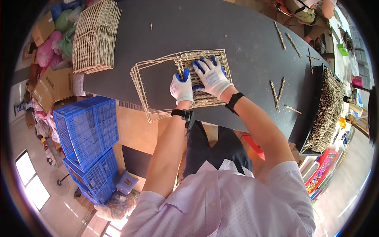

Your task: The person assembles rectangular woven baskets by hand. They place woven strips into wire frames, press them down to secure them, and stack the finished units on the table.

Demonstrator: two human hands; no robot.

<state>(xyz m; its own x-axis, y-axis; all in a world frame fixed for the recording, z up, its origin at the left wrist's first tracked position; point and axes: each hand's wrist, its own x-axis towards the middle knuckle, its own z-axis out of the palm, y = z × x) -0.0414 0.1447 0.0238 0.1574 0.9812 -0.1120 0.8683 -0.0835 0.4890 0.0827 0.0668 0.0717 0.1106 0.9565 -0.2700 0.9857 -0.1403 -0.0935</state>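
Two-part wire frames (139, 86) lie stacked on the dark table in front of me. Rows of knobbly, twisted beige strips fill the right half of the top frame, and the left half shows the bare tabletop. My left hand (182, 89), in a white glove with blue fingertips, is closed at the middle bar; what its fingertips pinch is hidden. Spread over the strip-filled half lies my right hand (212, 78), gloved alike, its fingers apart and pressing on the strips.
A stack of finished-looking strip panels (96, 37) stands at the far left. Loose twisted strips (280, 35) lie on the right, beside a black tray (306, 138) heaped with more. Blue plastic crates (85, 132) are piled left of the table. Another person (306, 15) sits at the far right.
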